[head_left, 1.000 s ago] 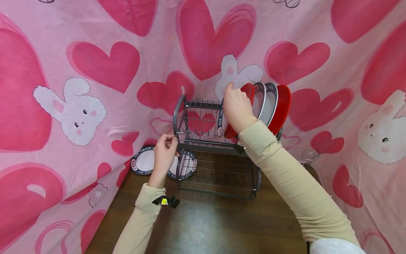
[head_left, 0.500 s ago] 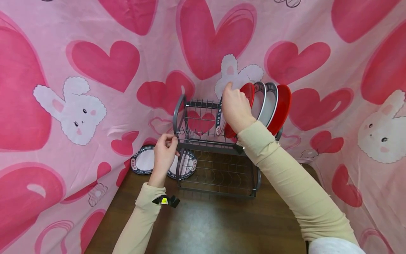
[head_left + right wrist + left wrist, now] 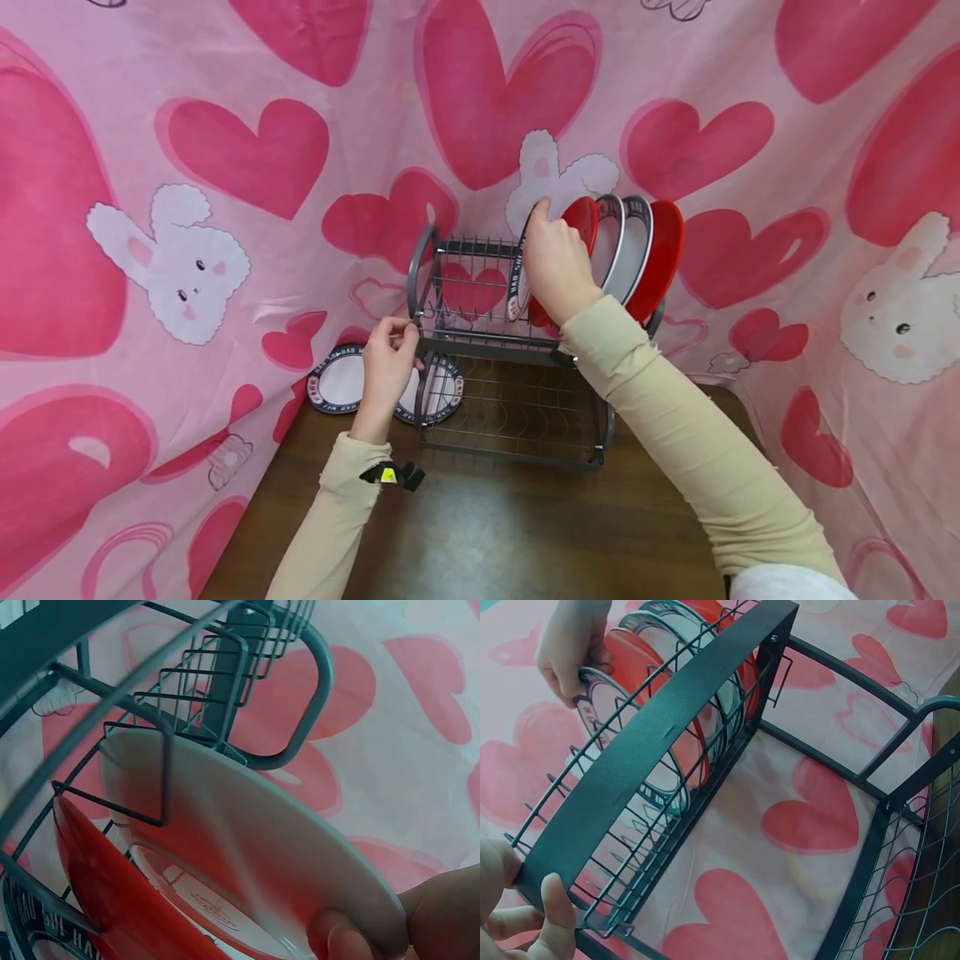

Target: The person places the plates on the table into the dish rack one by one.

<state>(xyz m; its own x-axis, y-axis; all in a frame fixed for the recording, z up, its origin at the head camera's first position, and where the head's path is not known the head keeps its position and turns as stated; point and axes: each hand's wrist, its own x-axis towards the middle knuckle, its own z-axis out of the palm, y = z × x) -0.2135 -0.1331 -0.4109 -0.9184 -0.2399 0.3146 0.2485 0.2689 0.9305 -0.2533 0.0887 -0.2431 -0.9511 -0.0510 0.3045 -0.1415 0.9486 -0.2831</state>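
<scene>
The right hand (image 3: 558,262) pinches the upper rim of a letter-rimmed plate (image 3: 516,287), thumb on one side and fingers on the other, so the plate lies straight below the fingertips, standing on edge in the upper tier of the two-tier dish rack (image 3: 487,348). Its disc runs front to back across the tier, close to upright, its eating face turned to the person's left and its underside toward the neighbouring red plate (image 3: 581,221); whether those two touch low down cannot be told. The right hand is the nearer one; the left hand (image 3: 387,358) stands apart from the plate, thumb and fingers curled on the rack's front left corner. The plate is round and glossy, pale inside, with a dark band of white lettering and some reddish marks near the edge. The right wrist view shows a whitish, smooth back, tinted by red reflections, with a printed stamp inside the foot ring.
</scene>
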